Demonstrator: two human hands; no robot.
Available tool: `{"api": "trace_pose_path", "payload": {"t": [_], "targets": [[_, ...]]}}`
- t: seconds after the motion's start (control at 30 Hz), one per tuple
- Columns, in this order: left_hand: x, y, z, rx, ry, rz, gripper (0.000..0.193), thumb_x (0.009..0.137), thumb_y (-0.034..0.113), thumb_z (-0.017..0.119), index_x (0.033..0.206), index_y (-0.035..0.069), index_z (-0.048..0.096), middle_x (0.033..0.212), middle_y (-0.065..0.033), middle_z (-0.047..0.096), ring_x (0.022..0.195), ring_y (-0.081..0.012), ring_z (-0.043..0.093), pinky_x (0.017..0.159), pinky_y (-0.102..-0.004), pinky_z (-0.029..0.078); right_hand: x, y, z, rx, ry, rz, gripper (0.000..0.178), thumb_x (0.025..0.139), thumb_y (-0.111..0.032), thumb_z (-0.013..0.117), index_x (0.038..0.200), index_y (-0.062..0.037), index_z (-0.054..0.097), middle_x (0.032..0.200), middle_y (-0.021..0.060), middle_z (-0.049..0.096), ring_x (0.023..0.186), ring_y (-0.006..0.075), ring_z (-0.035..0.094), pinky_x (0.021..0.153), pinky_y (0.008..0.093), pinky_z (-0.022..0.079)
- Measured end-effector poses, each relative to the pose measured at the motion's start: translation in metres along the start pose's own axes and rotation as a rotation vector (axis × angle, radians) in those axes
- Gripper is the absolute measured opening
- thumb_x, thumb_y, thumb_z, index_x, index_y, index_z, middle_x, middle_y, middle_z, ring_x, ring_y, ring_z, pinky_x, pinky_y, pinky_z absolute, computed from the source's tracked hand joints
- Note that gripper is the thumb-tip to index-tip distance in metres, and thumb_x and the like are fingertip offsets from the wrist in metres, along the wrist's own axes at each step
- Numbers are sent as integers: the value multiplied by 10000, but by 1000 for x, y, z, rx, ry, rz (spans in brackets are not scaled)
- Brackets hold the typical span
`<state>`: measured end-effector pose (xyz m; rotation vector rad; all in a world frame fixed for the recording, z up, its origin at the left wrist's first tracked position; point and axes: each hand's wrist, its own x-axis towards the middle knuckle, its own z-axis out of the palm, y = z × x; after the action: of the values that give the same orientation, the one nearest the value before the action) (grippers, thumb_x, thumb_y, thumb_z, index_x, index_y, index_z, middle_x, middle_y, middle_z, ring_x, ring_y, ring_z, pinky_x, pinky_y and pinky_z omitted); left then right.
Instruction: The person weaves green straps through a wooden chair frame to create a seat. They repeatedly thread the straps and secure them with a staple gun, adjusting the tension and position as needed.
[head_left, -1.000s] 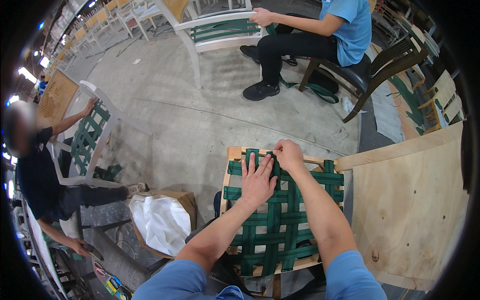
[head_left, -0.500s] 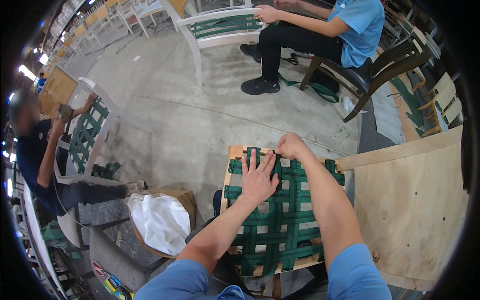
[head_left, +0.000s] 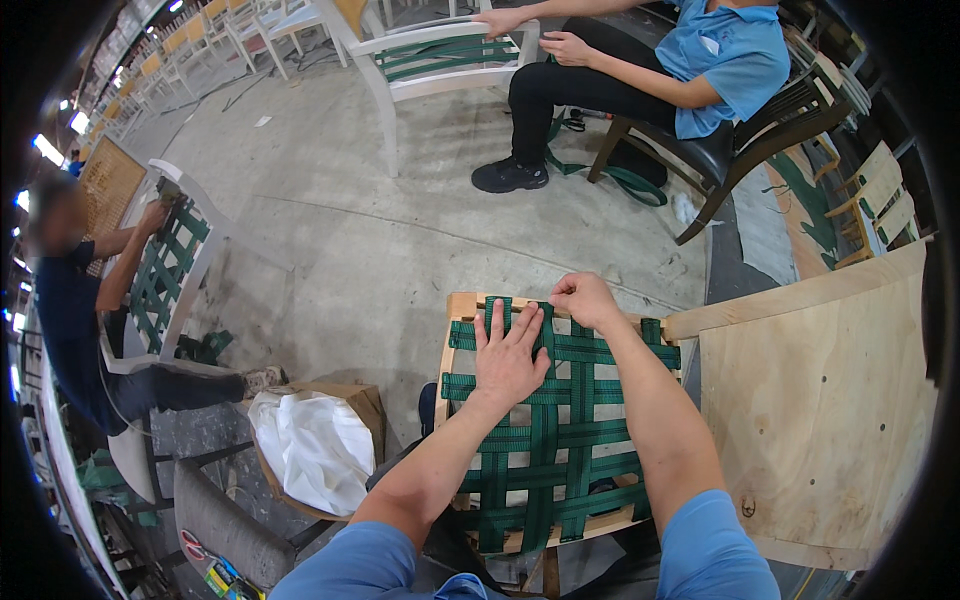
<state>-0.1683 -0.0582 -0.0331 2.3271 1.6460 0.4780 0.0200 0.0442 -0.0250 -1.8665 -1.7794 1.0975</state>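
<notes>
A light wooden chair frame (head_left: pixel 463 304) stands before me, its seat crossed by woven green webbing straps (head_left: pixel 543 430). On the far part of the weave my left hand (head_left: pixel 508 362) lies flat, fingers spread toward the far rail. My right hand (head_left: pixel 583 299) is closed in a pinch at that rail, at the far end of a lengthwise strap beside my left fingertips. The pinched strap end is mostly hidden by the fingers. A plywood panel (head_left: pixel 800 420) edged with wood joins the seat frame on the right.
A box (head_left: pixel 368 405) holding white sheeting (head_left: pixel 315 450) stands left, near a grey chair (head_left: pixel 225 520) with red-handled scissors (head_left: pixel 195 545). One person (head_left: pixel 70 300) works on a white chair (head_left: pixel 215 215) at left; another (head_left: pixel 715 70) sits ahead beside a second white chair (head_left: pixel 390 100).
My hands keep their places on the seat while the view shifts slightly. The person ahead stretches one arm along the white chair. The left person's hands have moved closer together at the webbing.
</notes>
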Motion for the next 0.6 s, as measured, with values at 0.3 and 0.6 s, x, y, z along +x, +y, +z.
{"api": "trace_pose_path", "payload": {"t": [0.3,0.6], "targets": [[0,-3,-1,-20,4,-3,657,918,374,586,1522,137,479,1635,0,361,1547,-412,184,1230,-648,111,4,-9,3,-130,-33,66,195,785,-235,814,897,-80,776,891,111,764,843,259,722,775,394,560],[1,2,-2,-35,16,11,669,902,361,607,1521,143,478,1628,6,374,1543,-422,201,1225,-659,127,-5,-9,-4,85,38,94,191,844,-215,789,915,-41,752,778,82,721,693,190,672,652,338,532]]}}
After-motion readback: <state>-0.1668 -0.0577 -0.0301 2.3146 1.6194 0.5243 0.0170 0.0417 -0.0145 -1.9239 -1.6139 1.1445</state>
